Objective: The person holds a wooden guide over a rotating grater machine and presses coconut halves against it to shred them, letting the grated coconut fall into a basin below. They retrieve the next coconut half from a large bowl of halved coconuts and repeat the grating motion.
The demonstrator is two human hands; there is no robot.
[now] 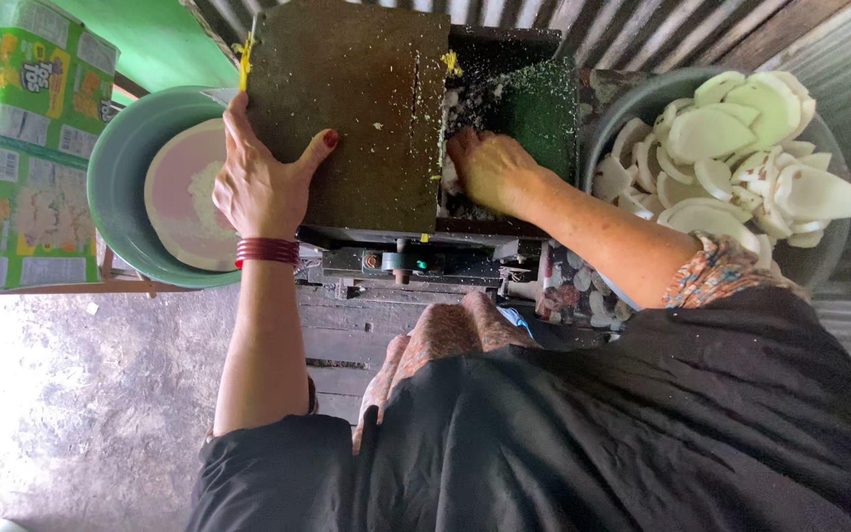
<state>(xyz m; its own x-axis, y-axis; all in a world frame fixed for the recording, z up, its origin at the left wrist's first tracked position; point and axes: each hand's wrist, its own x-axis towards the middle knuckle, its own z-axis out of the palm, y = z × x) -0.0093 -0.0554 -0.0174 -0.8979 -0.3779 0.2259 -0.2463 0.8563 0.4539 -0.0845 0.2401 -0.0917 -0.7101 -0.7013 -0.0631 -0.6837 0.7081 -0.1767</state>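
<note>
Left hand lies spread flat on the dark lid of one grating machine; right hand is down in its hopper, grip hidden. One basin of white coconut pieces right, one green bowl left.

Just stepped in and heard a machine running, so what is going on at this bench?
A seated person works at a dark metal grating machine. Their left hand lies flat on its flat lid, beside a round green plastic basin holding a pale pinkish mass. Their right hand reaches into the open hopper, among white shreds. At the right, a grey round bowl is heaped with white coconut pieces. Whether the right hand grips a piece cannot be told.
</note>
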